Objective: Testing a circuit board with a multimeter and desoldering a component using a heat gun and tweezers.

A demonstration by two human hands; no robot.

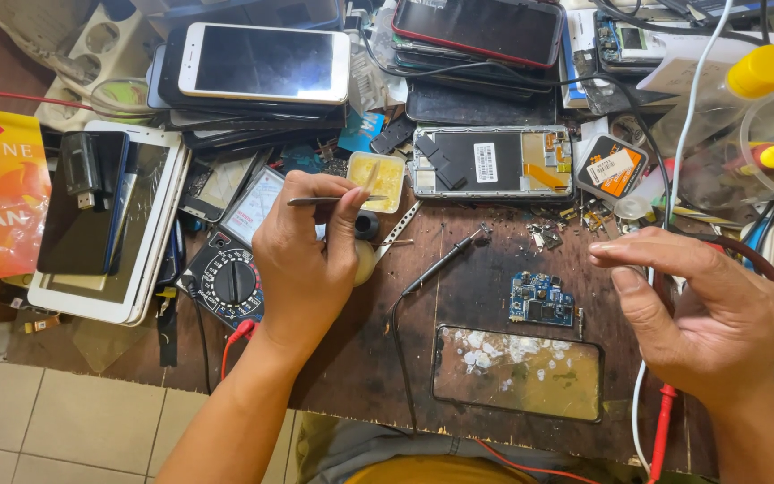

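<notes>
Pinching slim metal tweezers (338,200), the left hand (302,260) grips; right hand (700,305) curls empty.

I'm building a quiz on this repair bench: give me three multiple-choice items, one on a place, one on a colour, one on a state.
1. Where does the small blue circuit board lie?
A. just above the glass panel
B. on the white tablet
C. in the left hand

2. What colour is the bottle cap at top right?
A. red
B. yellow
C. green

3. What does the left hand hold?
A. nothing
B. a phone
C. tweezers

Key: A, it rests on the bench above the panel; B, the cap is plainly yellow; C, fingers pinch the thin metal tool.
</notes>
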